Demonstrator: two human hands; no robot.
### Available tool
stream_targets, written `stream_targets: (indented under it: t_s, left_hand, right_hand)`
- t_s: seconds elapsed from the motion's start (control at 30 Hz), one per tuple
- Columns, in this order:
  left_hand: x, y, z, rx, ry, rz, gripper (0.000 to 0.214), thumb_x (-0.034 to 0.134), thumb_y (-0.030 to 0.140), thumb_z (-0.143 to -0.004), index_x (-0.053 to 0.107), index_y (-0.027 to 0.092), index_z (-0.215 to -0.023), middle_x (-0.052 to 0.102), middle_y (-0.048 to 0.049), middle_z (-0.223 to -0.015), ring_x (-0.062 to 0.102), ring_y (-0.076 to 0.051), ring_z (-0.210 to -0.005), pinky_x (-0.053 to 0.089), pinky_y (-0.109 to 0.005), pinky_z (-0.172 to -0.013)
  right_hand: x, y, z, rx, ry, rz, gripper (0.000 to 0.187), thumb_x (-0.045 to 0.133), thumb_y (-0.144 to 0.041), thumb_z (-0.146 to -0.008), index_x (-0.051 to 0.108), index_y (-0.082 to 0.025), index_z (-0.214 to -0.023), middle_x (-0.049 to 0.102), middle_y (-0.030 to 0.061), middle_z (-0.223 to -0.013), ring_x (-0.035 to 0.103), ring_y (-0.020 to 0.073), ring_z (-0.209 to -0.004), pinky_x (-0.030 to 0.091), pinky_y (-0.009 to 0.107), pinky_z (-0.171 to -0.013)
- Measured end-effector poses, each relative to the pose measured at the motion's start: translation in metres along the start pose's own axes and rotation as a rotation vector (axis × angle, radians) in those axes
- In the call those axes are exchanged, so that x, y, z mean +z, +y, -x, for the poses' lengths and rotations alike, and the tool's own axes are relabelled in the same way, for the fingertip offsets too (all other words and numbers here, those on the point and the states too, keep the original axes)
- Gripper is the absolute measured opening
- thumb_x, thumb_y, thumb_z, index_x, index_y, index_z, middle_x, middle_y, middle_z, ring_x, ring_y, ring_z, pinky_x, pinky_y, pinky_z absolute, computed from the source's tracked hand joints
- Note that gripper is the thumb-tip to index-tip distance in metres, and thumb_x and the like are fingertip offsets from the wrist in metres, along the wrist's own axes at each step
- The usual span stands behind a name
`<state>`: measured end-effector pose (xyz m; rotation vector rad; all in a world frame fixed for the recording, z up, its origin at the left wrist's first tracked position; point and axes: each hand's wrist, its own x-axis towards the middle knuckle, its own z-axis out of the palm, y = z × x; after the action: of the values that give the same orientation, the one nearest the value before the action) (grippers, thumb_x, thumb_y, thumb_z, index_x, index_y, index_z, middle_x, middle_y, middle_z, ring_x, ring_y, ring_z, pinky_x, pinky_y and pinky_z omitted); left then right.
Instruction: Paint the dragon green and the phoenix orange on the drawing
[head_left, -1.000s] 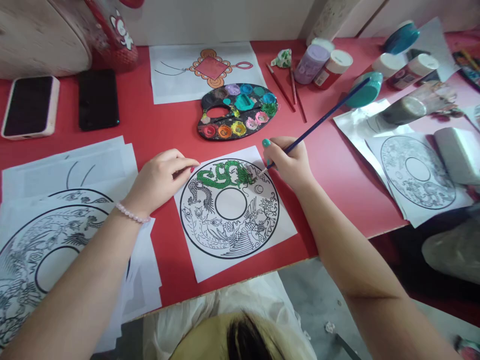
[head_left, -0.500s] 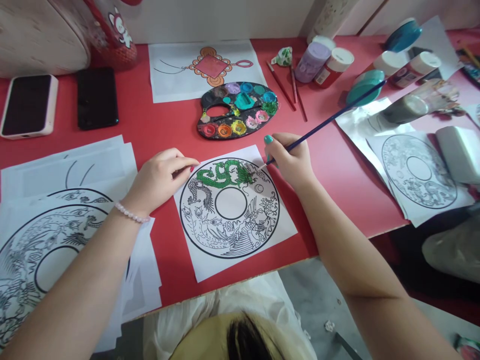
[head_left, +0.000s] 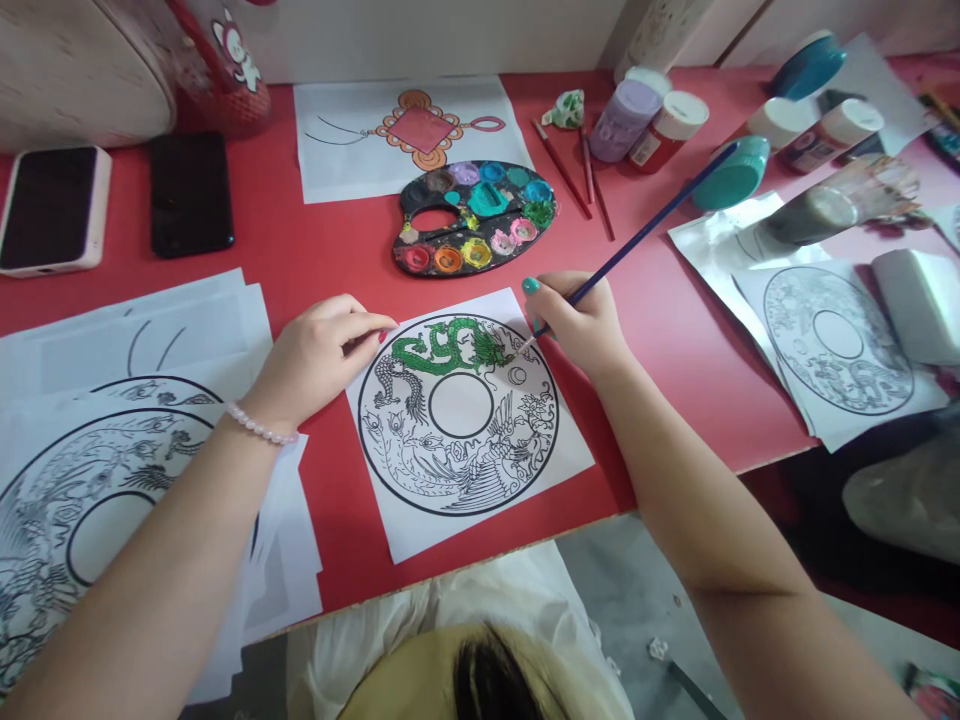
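A white sheet (head_left: 462,408) printed with a round line drawing lies before me on the red table. Its dragon (head_left: 439,348) is painted green at the top; the bird and the other figures are black outlines. My right hand (head_left: 581,322) grips a dark blue paintbrush (head_left: 649,228), whose tip rests at or just above the drawing beside the dragon's head. With thumb and index finger together, my left hand (head_left: 319,350) holds the sheet at its upper left edge. Beyond the sheet sits a black paint palette (head_left: 480,225) with several colours in its wells.
At left lie more printed sheets (head_left: 289,560), a black phone (head_left: 192,195) and a white-edged device (head_left: 52,208). A knot picture (head_left: 337,170) lies behind the palette. Thin brushes (head_left: 562,168), paint jars (head_left: 626,120), a cup of murky water (head_left: 814,212) and another printed sheet (head_left: 838,335) are at right.
The brush tip has shifted slightly down and left toward the dragon's head, and the handle's far end has swung left and up. My left hand stays at the sheet's edge.
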<state>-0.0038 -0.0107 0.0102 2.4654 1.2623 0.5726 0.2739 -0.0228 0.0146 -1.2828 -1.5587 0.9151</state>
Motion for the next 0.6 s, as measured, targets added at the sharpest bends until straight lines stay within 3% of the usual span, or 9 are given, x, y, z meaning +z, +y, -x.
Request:
stream_targets:
  t_s: [0.3, 0.6]
  left_hand:
    - [0.0005, -0.0012, 0.0008, -0.002, 0.002, -0.003, 0.025, 0.048, 0.025, -0.091, 0.07, 0.02, -0.101, 0.059, -0.0021, -0.085, 0.056, -0.013, -0.075, 0.044, -0.025, -0.067]
    - [-0.0007, 0.0, -0.0003, -0.013, -0.011, -0.011, 0.026, 0.046, 0.027, -0.091, 0.07, 0.022, -0.101, 0.06, -0.0021, -0.085, 0.055, -0.014, -0.074, 0.044, -0.027, -0.068]
  right_hand:
    - [-0.0015, 0.0, 0.0004, 0.017, -0.006, 0.034, 0.045, 0.056, -0.041, -0.084, 0.03, -0.021, -0.053, 0.03, -0.0044, -0.048, 0.027, 0.0071, -0.048, 0.023, 0.025, -0.043]
    - [-0.0023, 0.0034, 0.0004, -0.009, 0.013, 0.026, 0.043, 0.052, -0.033, -0.087, 0.029, -0.02, -0.052, 0.028, -0.0037, -0.052, 0.028, 0.0075, -0.05, 0.025, 0.026, -0.045]
